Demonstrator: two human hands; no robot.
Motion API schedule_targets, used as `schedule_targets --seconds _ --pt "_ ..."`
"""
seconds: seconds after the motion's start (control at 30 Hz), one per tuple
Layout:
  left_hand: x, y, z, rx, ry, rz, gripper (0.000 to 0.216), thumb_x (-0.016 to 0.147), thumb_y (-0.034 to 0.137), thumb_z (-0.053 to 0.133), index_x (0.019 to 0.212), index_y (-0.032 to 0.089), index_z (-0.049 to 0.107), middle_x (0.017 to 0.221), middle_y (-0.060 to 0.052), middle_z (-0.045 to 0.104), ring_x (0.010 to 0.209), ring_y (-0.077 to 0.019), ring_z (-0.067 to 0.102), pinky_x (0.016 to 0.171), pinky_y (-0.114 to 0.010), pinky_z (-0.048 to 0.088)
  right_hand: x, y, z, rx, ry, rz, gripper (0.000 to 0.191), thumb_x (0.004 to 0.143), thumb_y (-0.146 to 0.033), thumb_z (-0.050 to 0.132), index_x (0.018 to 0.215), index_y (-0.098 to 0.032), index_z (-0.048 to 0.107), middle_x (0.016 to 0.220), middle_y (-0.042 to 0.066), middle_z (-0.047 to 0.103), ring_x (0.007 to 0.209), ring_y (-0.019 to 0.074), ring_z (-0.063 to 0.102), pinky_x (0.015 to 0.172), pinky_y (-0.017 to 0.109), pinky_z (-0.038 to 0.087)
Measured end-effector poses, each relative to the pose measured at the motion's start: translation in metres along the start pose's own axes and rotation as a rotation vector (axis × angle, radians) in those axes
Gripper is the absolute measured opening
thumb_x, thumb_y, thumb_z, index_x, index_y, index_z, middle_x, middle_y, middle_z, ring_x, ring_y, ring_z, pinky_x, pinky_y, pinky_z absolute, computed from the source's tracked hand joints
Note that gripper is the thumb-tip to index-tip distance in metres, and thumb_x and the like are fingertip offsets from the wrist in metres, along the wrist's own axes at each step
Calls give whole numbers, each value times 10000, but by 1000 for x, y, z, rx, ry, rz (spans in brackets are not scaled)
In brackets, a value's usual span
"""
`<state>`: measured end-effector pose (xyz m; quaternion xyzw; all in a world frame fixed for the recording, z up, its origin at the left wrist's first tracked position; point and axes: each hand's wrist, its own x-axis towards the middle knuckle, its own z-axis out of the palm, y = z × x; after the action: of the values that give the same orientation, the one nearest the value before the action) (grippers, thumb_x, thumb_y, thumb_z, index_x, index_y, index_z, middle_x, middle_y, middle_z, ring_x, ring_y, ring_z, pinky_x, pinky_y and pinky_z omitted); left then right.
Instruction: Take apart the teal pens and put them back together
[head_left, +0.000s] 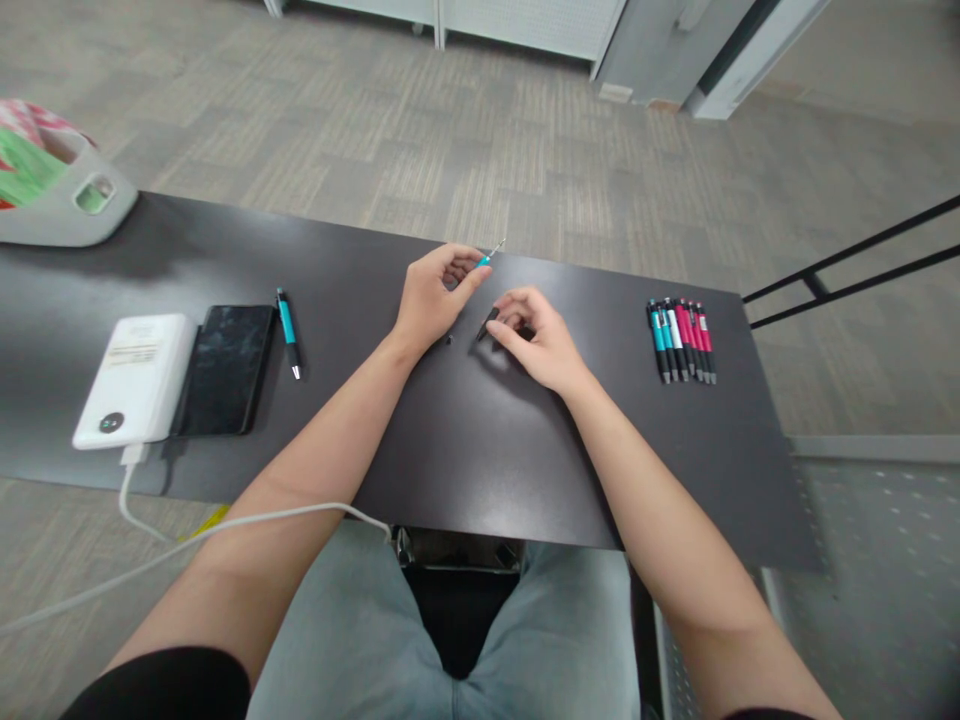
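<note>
My left hand (435,295) is closed round a turquoise pen barrel (484,262), and a thin, pale tip like a refill sticks out of its far end. Between the fingertips of my right hand (540,345) is a short black pen part (488,323), held just above the tabletop. On the table by my left wrist lies a tiny dark piece (450,340), too small to name. The two hands are close together but apart.
A whole turquoise pen (287,330) lies left, beside a black phone (227,370) and a white power bank (135,378) with a white cable (262,516). Several pens (681,340) in turquoise, white and pink form a row at right. A grey basket (105,200) occupies the far left corner.
</note>
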<state>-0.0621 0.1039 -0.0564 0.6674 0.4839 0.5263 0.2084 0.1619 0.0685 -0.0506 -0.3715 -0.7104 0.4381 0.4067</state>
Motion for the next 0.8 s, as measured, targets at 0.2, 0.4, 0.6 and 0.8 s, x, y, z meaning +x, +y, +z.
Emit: schedule_targets --seconds 0.2,0.4,0.6,0.8 --pt "-3 0 0 -52 -104 45 123 1050 362 925 1109 259 891 1000 -52 893 892 -231 810 879 -382 680 11 21 -31 27 411 33 716 944 -932 913 1305 -363 672 1034 29 727 945 275 739 865 445 662" --pt "-5 2 -2 -78 -198 82 158 1012 430 952 1074 285 938 980 -58 883 881 -245 801 869 -407 673 16 35 -44 32 545 64 766 916 -994 884 1266 -353 654 1048 35 725 1014 291 797 783 411 677" --pt "-4 2 -4 -74 -219 115 133 1023 397 924 1099 291 949 1002 -64 892 891 -255 803 888 -421 666 16 28 -36 79 500 65 756 874 -962 957 1222 -360 662 944 9 683 967 290 789 748 415 685" --pt "-4 5 -4 -47 -228 84 115 994 372 945 1081 296 947 995 -57 887 895 -260 795 892 -427 664 17 22 -31 66 456 79 791 842 -984 949 1210 -360 631 972 13 664 930 279 752 721 407 644"
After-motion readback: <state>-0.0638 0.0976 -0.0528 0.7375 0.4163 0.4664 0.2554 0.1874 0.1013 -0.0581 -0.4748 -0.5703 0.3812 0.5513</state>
